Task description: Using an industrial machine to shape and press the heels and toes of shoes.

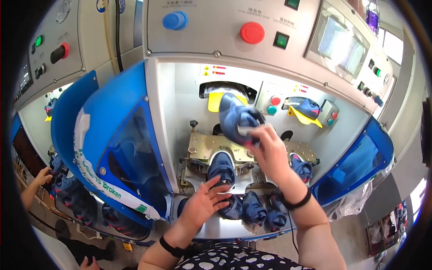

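Note:
My right hand (271, 150) holds up a dark blue shoe upper (234, 117) by its open collar end, in front of the machine's back wall. The upper is slightly smeared by motion. Below it, another blue shoe upper (222, 163) sits in the metal clamp station (202, 146), toe pointing away from me. My left hand (202, 203), palm showing and fingers spread, is at that upper's near end. Whether its fingertips touch the upper, I cannot tell. A further blue upper (300, 166) is at the right station, beyond my right wrist.
Several blue shoes (253, 209) line the metal ledge before me. Blue side guards (119, 148) flank the machine bay. Above is a panel with a red button (252, 33), a blue knob (174, 20) and a screen (339, 42). Another person's hand (43, 175) is at the far left.

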Demonstrator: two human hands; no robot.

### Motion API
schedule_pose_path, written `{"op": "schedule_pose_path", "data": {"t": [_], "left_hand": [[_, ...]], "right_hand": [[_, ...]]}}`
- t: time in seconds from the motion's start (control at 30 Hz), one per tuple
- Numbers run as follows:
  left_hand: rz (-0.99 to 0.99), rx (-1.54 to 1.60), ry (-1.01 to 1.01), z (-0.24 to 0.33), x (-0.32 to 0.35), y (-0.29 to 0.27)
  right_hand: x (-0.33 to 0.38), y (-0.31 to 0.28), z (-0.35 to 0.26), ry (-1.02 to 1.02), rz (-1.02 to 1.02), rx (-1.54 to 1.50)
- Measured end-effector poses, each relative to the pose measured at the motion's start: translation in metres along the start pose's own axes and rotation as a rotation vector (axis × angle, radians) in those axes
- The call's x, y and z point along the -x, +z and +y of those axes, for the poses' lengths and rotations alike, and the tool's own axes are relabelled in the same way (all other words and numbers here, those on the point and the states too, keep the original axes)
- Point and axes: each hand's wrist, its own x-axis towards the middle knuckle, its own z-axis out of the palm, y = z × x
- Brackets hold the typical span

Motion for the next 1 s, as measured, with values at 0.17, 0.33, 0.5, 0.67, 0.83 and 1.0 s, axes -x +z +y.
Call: {"op": "schedule_pose_path", "data": {"t": [0.17,0.33,0.5,0.67,0.83,1.0], "left_hand": [[0.070,0.049,-0.035,-0.010,0.016,-0.016],[0.218,-0.052,0.021,-0.007,0.033,-0.039],[0.190,-0.010,0.075,-0.003,0.057,-0.062],[0.196,-0.055,-0.056,-0.008,0.039,-0.055],[0.000,-0.116,-0.146,-0.024,0.011,-0.043],[-0.030,-0.111,-0.238,-0.036,0.005,-0.052]], "right_hand": [[-0.111,0.050,0.062,-0.075,0.047,0.075],[-0.108,0.086,0.079,0.014,0.121,-0.134],[-0.035,0.092,0.086,0.216,0.537,0.145],[-0.026,0.087,0.106,0.463,0.087,0.310],[-0.010,0.056,0.112,0.285,0.204,0.233],[0.083,0.022,0.099,0.389,0.204,-0.062]]}}
